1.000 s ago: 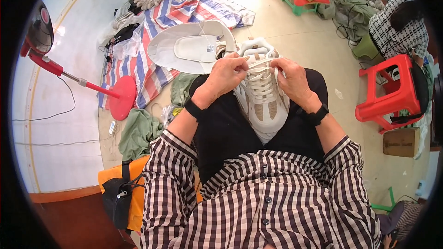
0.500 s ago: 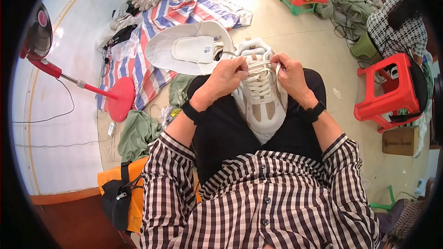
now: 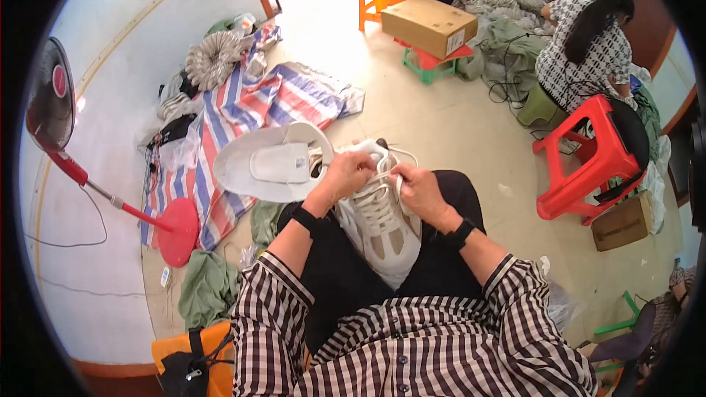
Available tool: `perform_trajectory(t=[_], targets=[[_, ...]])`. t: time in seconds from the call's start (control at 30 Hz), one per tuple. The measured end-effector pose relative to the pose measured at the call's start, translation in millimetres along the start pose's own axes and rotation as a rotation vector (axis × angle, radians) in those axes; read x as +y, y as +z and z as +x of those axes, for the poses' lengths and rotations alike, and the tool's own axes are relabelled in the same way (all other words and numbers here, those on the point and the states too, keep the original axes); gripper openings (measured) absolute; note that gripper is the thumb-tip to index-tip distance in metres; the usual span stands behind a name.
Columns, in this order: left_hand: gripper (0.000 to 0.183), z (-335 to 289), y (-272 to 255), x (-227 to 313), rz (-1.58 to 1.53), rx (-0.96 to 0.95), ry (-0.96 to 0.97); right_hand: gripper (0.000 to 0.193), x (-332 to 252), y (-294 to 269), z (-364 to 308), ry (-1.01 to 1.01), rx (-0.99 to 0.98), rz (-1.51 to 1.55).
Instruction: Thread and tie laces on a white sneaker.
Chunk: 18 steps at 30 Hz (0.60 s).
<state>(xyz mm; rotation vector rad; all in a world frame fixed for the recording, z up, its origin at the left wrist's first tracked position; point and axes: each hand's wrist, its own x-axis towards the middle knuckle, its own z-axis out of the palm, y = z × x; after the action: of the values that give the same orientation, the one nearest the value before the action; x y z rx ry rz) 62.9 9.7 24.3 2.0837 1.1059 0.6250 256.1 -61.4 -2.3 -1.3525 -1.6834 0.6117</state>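
On my lap rests a white and beige sneaker, its toe toward me and its tongue and collar at the far end. My left hand is closed at the top of the lacing, fingers pinched on the shoelace. From the right, my right hand pinches the same shoelace, a loop of which stands out beyond the fingers. The exact hold at the fingertips is partly hidden. Left of the sneaker, close by my left hand, is a pale, flattened shoe upper.
A striped tarp covers floor at the left, near a red fan. A cardboard box sits on a stool ahead. At right stand a red stool and another box. Co-workers sit at the back and right.
The view has tilted up, so my hands and the sneaker sit lower in the picture. My hands have drawn closer together over the laces, and a lace loop now shows beyond my right hand.
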Motion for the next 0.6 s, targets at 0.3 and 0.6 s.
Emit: perform_trajectory(t=[0.3,0.6], targets=[[0.011,1.1,-8.3,0.2,-0.135,-0.23,-0.134,0.009,-0.6,15.0,-0.5,-0.185,0.074,-0.138],[0.008,3.7,-6.8,-3.7,-0.167,-0.303,-0.153,0.007,-0.6,17.5,0.1,-0.134,0.06,-0.157]])
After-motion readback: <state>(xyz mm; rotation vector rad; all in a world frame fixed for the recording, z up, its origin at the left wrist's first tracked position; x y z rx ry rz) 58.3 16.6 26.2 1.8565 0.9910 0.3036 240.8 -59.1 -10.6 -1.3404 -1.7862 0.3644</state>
